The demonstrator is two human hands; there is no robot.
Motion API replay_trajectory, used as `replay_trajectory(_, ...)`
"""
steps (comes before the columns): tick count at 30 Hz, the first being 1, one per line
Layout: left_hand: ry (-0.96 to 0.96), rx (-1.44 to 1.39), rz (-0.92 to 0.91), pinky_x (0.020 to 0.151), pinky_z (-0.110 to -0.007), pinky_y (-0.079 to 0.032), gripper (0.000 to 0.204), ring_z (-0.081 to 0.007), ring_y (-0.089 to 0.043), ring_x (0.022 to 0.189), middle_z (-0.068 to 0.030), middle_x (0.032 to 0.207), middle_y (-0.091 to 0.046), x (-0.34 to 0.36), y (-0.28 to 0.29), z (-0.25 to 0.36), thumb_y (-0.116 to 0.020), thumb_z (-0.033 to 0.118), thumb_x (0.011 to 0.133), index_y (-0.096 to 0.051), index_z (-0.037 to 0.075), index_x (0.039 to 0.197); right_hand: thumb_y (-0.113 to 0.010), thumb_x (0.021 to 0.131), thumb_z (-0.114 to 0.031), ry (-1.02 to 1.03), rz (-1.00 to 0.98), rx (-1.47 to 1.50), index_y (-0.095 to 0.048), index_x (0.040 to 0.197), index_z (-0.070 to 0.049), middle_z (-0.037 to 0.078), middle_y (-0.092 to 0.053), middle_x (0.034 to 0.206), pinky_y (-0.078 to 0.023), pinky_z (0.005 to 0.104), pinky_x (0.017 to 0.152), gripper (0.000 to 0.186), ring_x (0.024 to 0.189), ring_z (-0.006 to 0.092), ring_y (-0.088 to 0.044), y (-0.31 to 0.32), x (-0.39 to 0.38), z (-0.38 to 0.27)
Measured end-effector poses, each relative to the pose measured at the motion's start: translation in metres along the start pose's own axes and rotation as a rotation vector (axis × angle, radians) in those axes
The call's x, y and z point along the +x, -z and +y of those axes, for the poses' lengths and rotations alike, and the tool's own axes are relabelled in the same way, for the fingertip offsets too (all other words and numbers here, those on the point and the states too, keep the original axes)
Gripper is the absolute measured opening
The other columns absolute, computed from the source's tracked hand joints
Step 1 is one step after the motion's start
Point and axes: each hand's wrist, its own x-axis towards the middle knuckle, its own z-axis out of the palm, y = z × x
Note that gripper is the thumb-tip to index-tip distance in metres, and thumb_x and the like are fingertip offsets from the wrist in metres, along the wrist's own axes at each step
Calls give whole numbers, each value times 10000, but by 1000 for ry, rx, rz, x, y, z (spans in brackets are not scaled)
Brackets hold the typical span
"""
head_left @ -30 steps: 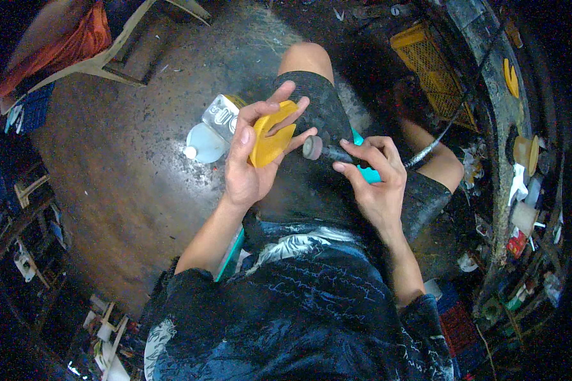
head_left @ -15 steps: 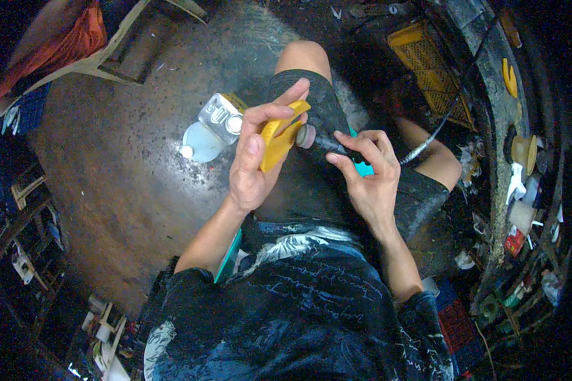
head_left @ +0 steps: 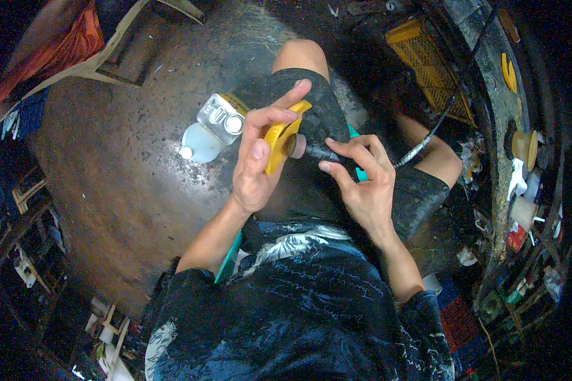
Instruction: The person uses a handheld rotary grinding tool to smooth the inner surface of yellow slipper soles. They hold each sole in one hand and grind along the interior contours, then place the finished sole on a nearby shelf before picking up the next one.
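My left hand (head_left: 253, 181) holds a thick, curved yellow piece (head_left: 277, 155) between thumb and fingers, tilted over my lap. Its material I cannot make out. In my right hand (head_left: 374, 181), fingertips pinch a black rotary tool handpiece (head_left: 323, 153), which points left. A round, pinkish-grey sanding head (head_left: 298, 146) at its tip is up against the right-hand side of the yellow piece, at a darker patch; whether they touch I cannot tell for sure. A grey flexible shaft or cord (head_left: 419, 150) runs off behind the right hand.
On the floor to the left lie a pale bottle (head_left: 203, 143) and a clear-topped metallic can or container (head_left: 219, 119). A yellow crate (head_left: 429, 73) leans at the far right. Beside it, a cluttered bench (head_left: 505, 184) carries yellow pieces and scraps. A wooden chair or frame with orange cloth (head_left: 82, 35) stands far left.
My right hand has moved left, bringing the sanding head closer against the yellow piece. The yellow piece has turned slightly, so less of its inner side shows.
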Motion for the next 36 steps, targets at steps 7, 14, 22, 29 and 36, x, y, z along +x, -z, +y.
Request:
replay_trajectory(7, -105, 80, -69, 1115, -363, -449, 509, -434, -168, 1674, -324, 1679, -411, 4, 3, -1, -466, 559, 1118, -537, 133, 1388, -928, 795, -130, 12, -14, 28, -833, 1177, -125, 111, -668, 996, -572, 380, 832, 394, 931, 282, -696, -1, 0, -3)
replay_trajectory(14, -127, 117, -50, 1192, -460, -415, 510, -448, -215, 1657, -331, 1674, -411, 2, 5, -4, -474, 553, 1114, -533, 130, 1392, -925, 788, -112, -17, -41, 30, -833, 1155, -85, 111, -686, 985, -559, 366, 859, 379, 943, 263, -697, 7, 1, -9)
replay_trajectory(22, -44, -274, 250, 1263, -676, -346, 595, -435, -360, 1586, -251, 1670, -415, -1, 4, -10, -498, 548, 1106, -500, 118, 1516, -920, 797, -167, 90, -21, 32, -816, 1167, -128, 112, -667, 1017, -573, 411, 789, 386, 929, 311, -684, 3, -6, 4)
replay_trajectory(29, 454, -207, 462, 1181, -615, -505, 519, -389, -642, 1332, -185, 1382, -639, 33, 44, 21, -662, 288, 1067, -535, 6, 1484, -917, 831, -189, 208, 277, -28, -792, 1179, -80, 129, -688, 1046, -577, 413, 817, 385, 947, 329, -704, 20, 8, 71)
replay_trajectory(36, 388, 201, -87, 980, -408, -610, 335, -250, -721, 1153, -129, 1284, -708, 141, -52, 30, -603, 126, 1097, -585, 6, 1410, -908, 836, -222, 373, 311, -98, -782, 1153, -95, 120, -674, 1059, -568, 429, 813, 364, 974, 346, -692, 8, 2, 132)
